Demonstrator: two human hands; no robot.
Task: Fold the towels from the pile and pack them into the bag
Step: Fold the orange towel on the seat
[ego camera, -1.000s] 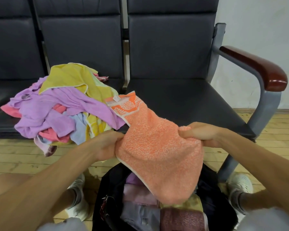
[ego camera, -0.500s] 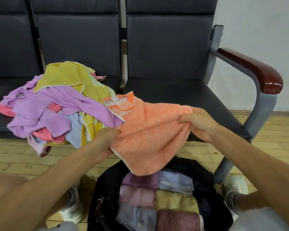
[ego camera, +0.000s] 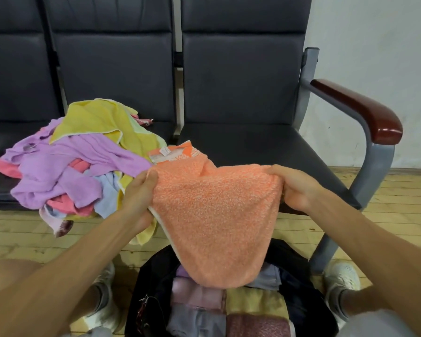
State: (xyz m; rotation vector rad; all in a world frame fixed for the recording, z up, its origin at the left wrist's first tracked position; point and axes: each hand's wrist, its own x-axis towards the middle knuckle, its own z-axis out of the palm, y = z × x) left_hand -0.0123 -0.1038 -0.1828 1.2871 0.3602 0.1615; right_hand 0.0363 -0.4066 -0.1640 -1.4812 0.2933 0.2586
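An orange towel hangs stretched between my hands above the bag. My left hand grips its left edge and my right hand grips its right edge. Its patterned end with a white label lies on the seat behind. The pile of towels, yellow, purple, pink and pale blue, sits on the middle seat to the left. The black bag stands open on the floor between my feet, with several folded towels packed inside; the hanging towel hides part of them.
A row of dark padded seats runs across the back, ending in a grey frame with a brown armrest on the right. Wooden plank floor lies below. My white shoes flank the bag.
My hands have drawn apart, spreading the orange towel wider. Its lower part now sags down over the bag's opening again, after being lifted clear half a second ago.
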